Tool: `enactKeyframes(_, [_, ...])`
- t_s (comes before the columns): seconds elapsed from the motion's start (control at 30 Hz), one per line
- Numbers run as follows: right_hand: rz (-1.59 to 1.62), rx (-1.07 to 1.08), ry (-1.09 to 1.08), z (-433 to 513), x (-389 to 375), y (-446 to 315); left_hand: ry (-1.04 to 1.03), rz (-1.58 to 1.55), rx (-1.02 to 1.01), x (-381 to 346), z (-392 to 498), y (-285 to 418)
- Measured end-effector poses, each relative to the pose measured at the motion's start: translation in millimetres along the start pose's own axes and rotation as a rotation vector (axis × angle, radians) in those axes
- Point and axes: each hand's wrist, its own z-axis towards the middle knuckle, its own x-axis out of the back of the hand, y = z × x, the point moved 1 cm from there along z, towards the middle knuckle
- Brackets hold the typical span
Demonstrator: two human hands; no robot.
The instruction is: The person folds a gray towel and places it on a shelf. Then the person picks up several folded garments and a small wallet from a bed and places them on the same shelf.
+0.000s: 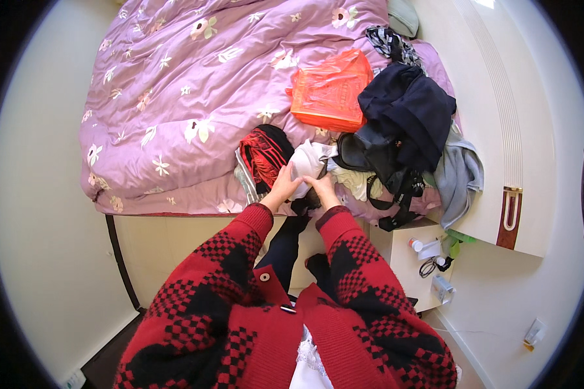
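At the near edge of the bed, a white garment (307, 159), possibly a bra with a moulded cup, is between my hands. My left hand (284, 185) grips its left side, and my right hand (323, 187) has its near right part, thumbs close together. Just left of it sits a folded red and black garment (263, 158), with a grey and white striped cloth (246, 180) beneath. Something dark (305, 202) lies under my wrists, too covered to make out. To the right is a crumpled cream cloth (355, 180).
An orange plastic bag (331, 92) rests on the purple floral quilt (175, 97). Dark clothes (409, 107), black straps (399, 209) and a grey-blue cloth (460, 170) pile up by the cream headboard (496, 121). A nightstand (404, 272) holds small bottles and a cable.
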Motion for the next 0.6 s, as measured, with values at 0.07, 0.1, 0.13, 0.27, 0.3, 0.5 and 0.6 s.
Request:
enactKeyframes(0.07, [-0.18,0.086,0.069,-18,4,-19,-0.138,-0.031,0.004,-5,-4,-7])
enactKeyframes(0.1, [-0.28,0.05,0.065,-26,7,-30,-0.127,-0.23,-0.006,-4,-8,-5])
enactKeyframes(0.13, [-0.353,0.076,0.1,-36,10,-42,-0.147,-0.398,0.05,-3,-12,0])
enactKeyframes(0.27, [-0.564,0.219,0.13,-67,31,-81,-0.282,-0.643,0.304,23,-32,35])
enactKeyframes(0.3, [-0.602,0.288,0.175,-76,35,-89,-0.291,-0.701,0.29,28,-35,44])
enactKeyframes(0.5, [-0.576,0.528,0.207,-129,74,-144,-0.117,-0.975,0.279,32,-31,78])
enactKeyframes(0.6, [-0.358,0.505,0.108,-149,108,-171,-0.177,-1.141,0.214,46,-24,112])
